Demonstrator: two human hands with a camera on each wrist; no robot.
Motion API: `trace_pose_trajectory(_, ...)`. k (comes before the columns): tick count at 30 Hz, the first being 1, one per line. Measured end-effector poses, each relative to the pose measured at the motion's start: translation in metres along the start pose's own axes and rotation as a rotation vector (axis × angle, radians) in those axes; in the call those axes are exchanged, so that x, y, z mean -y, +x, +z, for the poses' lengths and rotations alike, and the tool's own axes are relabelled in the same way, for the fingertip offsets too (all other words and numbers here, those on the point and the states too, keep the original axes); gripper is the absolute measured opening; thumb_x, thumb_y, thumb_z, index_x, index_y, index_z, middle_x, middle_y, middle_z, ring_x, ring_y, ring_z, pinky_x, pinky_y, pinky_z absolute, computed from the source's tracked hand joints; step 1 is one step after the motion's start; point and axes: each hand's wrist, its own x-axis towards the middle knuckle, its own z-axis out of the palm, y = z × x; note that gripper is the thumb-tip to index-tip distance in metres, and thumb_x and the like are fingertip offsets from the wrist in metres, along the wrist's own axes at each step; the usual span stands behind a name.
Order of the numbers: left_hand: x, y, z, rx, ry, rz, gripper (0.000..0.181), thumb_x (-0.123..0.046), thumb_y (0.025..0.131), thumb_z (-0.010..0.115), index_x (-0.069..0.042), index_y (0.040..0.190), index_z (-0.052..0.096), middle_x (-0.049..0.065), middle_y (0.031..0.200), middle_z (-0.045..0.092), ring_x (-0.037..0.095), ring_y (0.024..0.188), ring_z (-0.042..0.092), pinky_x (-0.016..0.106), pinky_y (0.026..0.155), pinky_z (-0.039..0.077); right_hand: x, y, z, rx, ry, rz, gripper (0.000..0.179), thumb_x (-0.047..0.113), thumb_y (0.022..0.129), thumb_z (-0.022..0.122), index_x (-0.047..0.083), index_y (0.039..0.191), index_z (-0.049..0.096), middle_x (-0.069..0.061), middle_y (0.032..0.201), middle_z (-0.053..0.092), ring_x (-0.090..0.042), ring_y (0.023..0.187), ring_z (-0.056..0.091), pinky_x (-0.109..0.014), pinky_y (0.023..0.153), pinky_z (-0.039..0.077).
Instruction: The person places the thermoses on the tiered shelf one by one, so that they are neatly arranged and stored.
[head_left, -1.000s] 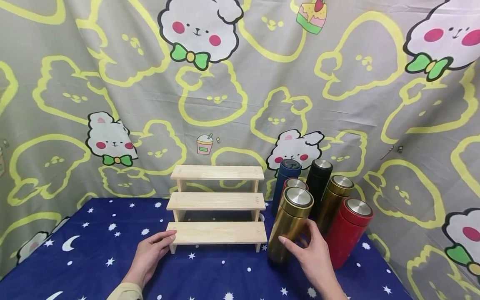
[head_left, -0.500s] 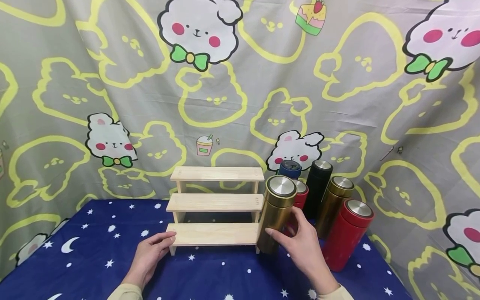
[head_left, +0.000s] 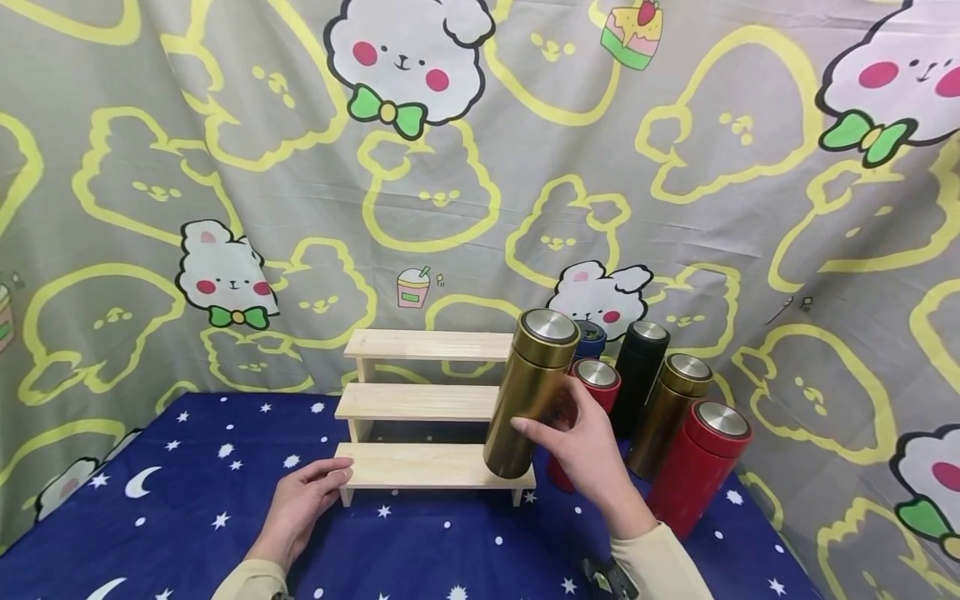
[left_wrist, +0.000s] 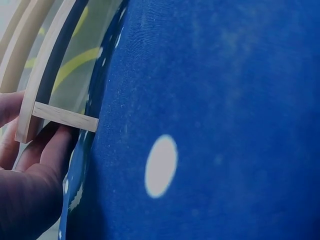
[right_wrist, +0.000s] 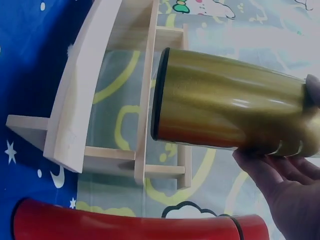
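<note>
My right hand [head_left: 588, 454] grips a gold thermos bottle [head_left: 525, 396] with a silver-topped lid, tilted slightly. The bottle is in front of the right part of a three-step wooden display rack [head_left: 420, 465]; in the right wrist view, a gap shows between the gold bottle's dark base [right_wrist: 160, 95] and the lowest step [right_wrist: 75, 90]. My left hand [head_left: 303, 510] pinches the left end of that lowest step. Seen from the left wrist, the thumb lies on one side of the plank [left_wrist: 42, 65] and fingers on the other, near the short leg [left_wrist: 65, 117].
Right of the rack stand several more thermos bottles: a blue one [head_left: 590, 335], a red one [head_left: 597, 377], a black one [head_left: 637, 371], another gold one [head_left: 667, 417] and a red one in front [head_left: 697, 475]. A starry blue cloth [head_left: 225, 500] covers the table; a patterned curtain [head_left: 450, 275] hangs behind.
My right hand has lifted the gold thermos off the area beside the rack and carried it left and up, over the lowest step's right end. The left hand keeps its hold on the rack.
</note>
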Motion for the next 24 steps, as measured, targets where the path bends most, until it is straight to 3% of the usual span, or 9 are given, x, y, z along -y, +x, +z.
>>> trace_pose_trajectory(17,0.001,0.000,0.001,-0.022,-0.011,-0.016,0.028,-0.009,0.086,0.076,0.005,0.109,0.072,0.013,0.117,0.064,0.010,0.090,0.061,0.022,0.074,0.053,0.007,0.027,0.018,0.013,0.006,-0.005,0.064,0.020,0.080,0.084,0.011,0.134,0.051,-0.009,0.127,0.059,-0.026,0.116,0.056,-0.047,0.098,0.047)
trace_pose_trajectory(24,-0.002,0.000,0.003,-0.030,-0.010,-0.012,0.026,-0.008,0.086,0.075,0.004,0.108,0.072,0.015,0.119,0.064,0.011,0.093,0.061,0.030,0.083,0.054,0.008,0.037,0.025,0.013,0.007,-0.031,0.063,0.020,0.079,0.085,0.010,0.132,0.052,-0.009,0.125,0.059,-0.027,0.115,0.057,-0.046,0.097,0.048)
